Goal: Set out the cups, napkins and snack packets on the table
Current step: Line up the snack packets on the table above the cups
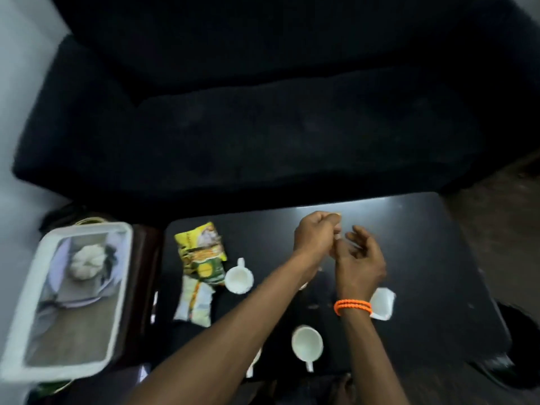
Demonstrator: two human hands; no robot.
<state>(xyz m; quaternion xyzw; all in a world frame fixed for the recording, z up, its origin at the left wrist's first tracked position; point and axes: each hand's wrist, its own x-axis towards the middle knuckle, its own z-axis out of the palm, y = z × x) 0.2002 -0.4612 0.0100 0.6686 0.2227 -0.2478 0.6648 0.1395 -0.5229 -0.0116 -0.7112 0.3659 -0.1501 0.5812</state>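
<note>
A black table [423,258] holds two white cups: one [239,279] beside the snack packets and one [306,343] near the front edge. A yellow and green snack packet [201,249] lies at the table's left, with a white and yellow packet [194,302] just below it. A white napkin [382,302] lies flat, partly hidden by my right wrist. Another white piece [252,366] pokes out under my left forearm. My left hand [317,232] is curled above the table's middle, something small and pale blurred at its fingertips. My right hand [361,258], with an orange bracelet, is close beside it with fingers apart.
A clear plastic box with a white rim [17,325] stands on a brown stand left of the table, with a white lump and cloth inside. A black sofa [263,112] runs along the table's far side. A dark round object [520,346] sits on the floor at the right.
</note>
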